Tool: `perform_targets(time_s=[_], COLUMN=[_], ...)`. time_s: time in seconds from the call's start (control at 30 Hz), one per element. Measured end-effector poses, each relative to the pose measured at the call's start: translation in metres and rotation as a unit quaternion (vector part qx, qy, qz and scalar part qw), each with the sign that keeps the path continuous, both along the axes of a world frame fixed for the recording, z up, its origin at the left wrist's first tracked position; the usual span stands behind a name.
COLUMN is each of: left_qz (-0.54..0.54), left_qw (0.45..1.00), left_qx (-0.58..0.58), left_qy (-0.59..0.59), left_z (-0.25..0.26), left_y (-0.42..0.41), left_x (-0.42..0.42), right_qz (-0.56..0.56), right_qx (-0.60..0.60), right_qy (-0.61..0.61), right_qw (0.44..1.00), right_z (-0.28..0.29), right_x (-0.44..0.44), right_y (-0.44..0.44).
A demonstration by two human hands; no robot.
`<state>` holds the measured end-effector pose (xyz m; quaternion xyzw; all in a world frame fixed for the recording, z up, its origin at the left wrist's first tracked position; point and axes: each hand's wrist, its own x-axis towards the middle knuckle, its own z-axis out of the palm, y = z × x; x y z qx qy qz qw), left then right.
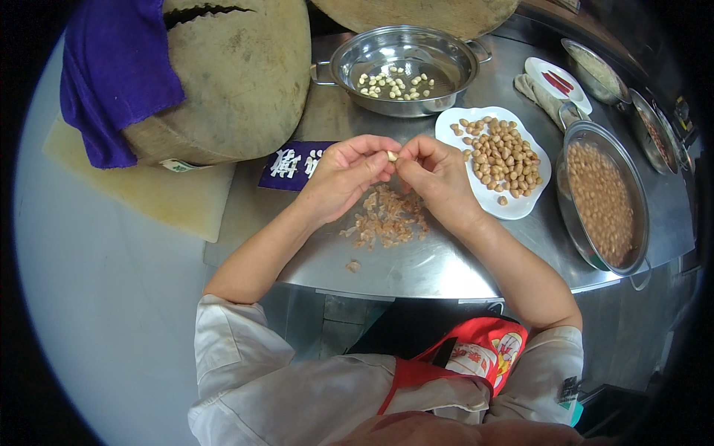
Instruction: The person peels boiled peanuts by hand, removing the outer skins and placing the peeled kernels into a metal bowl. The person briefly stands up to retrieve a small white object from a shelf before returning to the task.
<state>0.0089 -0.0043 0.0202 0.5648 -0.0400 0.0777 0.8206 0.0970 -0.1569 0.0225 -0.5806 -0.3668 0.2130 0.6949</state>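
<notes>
Between the fingertips of both hands is a pale peanut kernel (392, 156). My left hand (347, 177) pinches it with thumb and forefinger, and my right hand (438, 177) grips it from the other side. Beneath them, a loose heap of brown peanut skins (390, 220) lies on the steel table, with one skin apart nearer the edge. Beside my right hand, unpeeled peanuts (505, 156) fill much of a white scalloped plate (534, 202). Beyond the hands stands a two-handled stainless steel pan (404, 106) with several pale peeled peanuts (393, 85) on its bottom.
At right, a steel pot (564, 195) holds brown peanuts in liquid. A folded cloth (538, 97), a plate of red chillies (558, 83) and steel bowls (597, 72) stand behind it. A thick, cracked wooden chopping block (240, 83) with a purple towel (120, 72) occupies the left.
</notes>
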Motion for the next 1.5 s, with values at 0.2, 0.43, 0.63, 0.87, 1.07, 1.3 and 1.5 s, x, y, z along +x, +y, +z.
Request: perform_targets(time_s=[0.2,0.43,0.63,0.87,1.07,1.3,1.5], left_qz=[0.004,0.054,0.039,0.036,0.013,-0.019,-0.035], left_qw=[1.0,0.998,0.999,0.998,1.0,0.999,0.999], left_qx=[0.007,0.028,0.007,0.029,0.023,-0.021,-0.006], left_qy=[-0.002,-0.029,-0.034,-0.032,0.012,0.028,0.012], left_z=[-0.001,-0.002,-0.002,-0.004,-0.002,-0.001,-0.008], left_y=[0.001,0.002,0.002,0.002,0.006,-0.001,0.006], left_x=[0.001,0.002,0.002,0.002,0.001,0.002,0.003], right_qz=[-0.01,0.046,0.083,0.073,0.07,0.029,0.017], right_qx=[-0.007,0.012,0.024,-0.004,-0.005,-0.005,-0.002], right_qy=[0.0,0.091,0.149,0.1,0.1,0.04,0.009], right_qw=[1.0,0.995,0.985,0.992,0.992,0.999,1.0], right_z=[-0.001,-0.002,0.0,0.006,0.001,-0.004,-0.01], right_x=[-0.002,0.002,0.0,-0.002,0.001,0.002,0.004], right_y=[0.001,0.0,0.0,-0.001,0.0,0.002,0.004])
